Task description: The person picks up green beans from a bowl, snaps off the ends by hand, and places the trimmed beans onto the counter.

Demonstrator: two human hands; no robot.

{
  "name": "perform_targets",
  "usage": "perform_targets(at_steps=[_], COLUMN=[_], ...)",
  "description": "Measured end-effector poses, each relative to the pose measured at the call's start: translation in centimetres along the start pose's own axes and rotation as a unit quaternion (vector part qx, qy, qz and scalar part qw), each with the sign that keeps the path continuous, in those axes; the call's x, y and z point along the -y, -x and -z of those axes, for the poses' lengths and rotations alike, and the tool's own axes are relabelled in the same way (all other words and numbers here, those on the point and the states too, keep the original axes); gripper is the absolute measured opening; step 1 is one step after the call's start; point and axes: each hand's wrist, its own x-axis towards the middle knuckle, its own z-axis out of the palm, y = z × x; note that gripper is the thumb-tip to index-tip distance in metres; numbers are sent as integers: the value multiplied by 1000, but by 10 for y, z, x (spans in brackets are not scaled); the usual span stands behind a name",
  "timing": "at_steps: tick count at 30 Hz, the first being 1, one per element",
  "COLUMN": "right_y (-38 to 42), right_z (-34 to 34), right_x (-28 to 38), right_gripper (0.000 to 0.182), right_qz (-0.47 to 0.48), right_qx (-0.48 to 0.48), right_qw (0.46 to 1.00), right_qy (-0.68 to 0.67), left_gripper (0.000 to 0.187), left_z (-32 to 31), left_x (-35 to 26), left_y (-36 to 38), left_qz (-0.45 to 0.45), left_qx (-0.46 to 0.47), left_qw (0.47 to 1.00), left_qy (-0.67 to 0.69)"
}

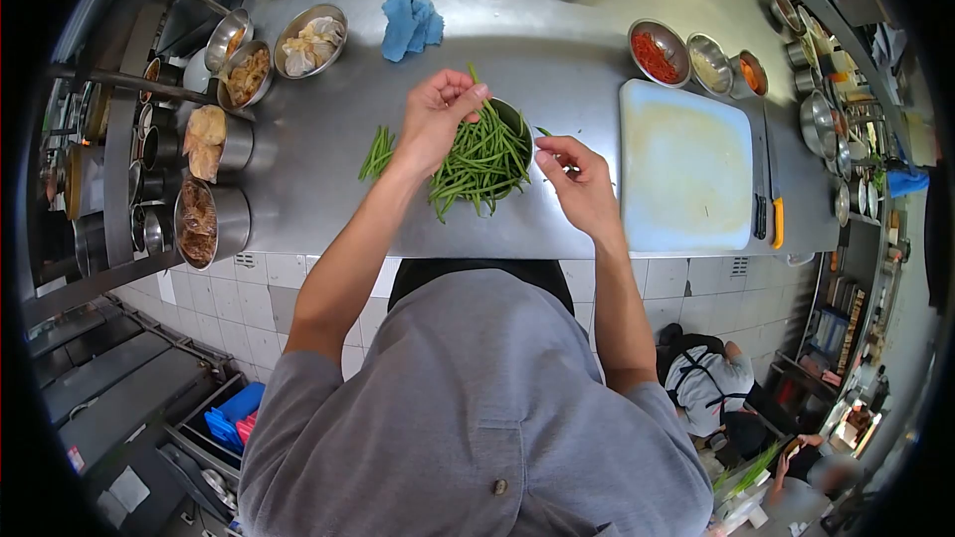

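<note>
A heap of green beans [476,164] fills a metal bowl [512,117] in front of me, with several beans hanging over its near rim. My left hand [441,117] is over the bowl's left side, thumb and forefinger pinched on a green bean whose end sticks up past the fingers. Just right of the bowl is my right hand [577,179], its fingers curled in, with a small green bean tip [542,130] at the fingertips. A smaller pile of green beans [378,152] lies on the metal table left of the bowl.
To the right is a white cutting board [686,169], with a yellow-handled knife [778,224] beside it. A blue cloth [411,24] lies farther back. Bowls of shredded red food [659,52] and wrapped food [311,44] stand at the sides. A person [706,378] is low at right.
</note>
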Motion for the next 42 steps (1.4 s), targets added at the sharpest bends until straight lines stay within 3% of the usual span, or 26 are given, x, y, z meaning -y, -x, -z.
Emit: perform_targets(at_steps=[4, 11, 14, 16, 19, 23, 27, 33, 39, 42], right_y=[-9, -18, -17, -17, -17, -15, -13, -5, -4, -4], right_z=[-20, -32, -34, -34, -37, -38, -38, -32, -29, -29], right_x=[13, 19, 21, 19, 15, 11, 9, 0, 3, 3], right_gripper=[22, 14, 14, 14, 15, 15, 15, 15, 15, 15], right_qz=[19, 45, 25, 19, 21, -76, -109, -107, -111, -102], right_qx=[25, 26, 18, 17, 16, 45, 42, 36, 38, 40], right_qw=[999, 998, 999, 998, 998, 977, 964, 975, 976, 981], right_qy=[-31, 36, 43, 49, -56, -192, -238, -190, -186, -160], left_gripper=[11, 14, 13, 11, 10, 16, 17, 16, 11, 6], left_z=[-7, -7, -7, 0, 9, -2, -5, -10, -9, -11], left_x=[1, 8, 0, 2, 9, 9, 18, 18, 31, 33], left_y=[16, 33, 41, 43, 47, 57, 57, 58, 59, 58], left_qz=[-4, -17, 0, 11, 1, 28, 48, 138, 80, 62], left_qx=[8, -11, -34, -1, 60, 97, 117, 60, 143, 134], left_qw=[999, 998, 998, 1000, 997, 993, 992, 968, 986, 989], left_qy=[33, 67, 44, -7, -51, -66, 3, 200, -29, -16])
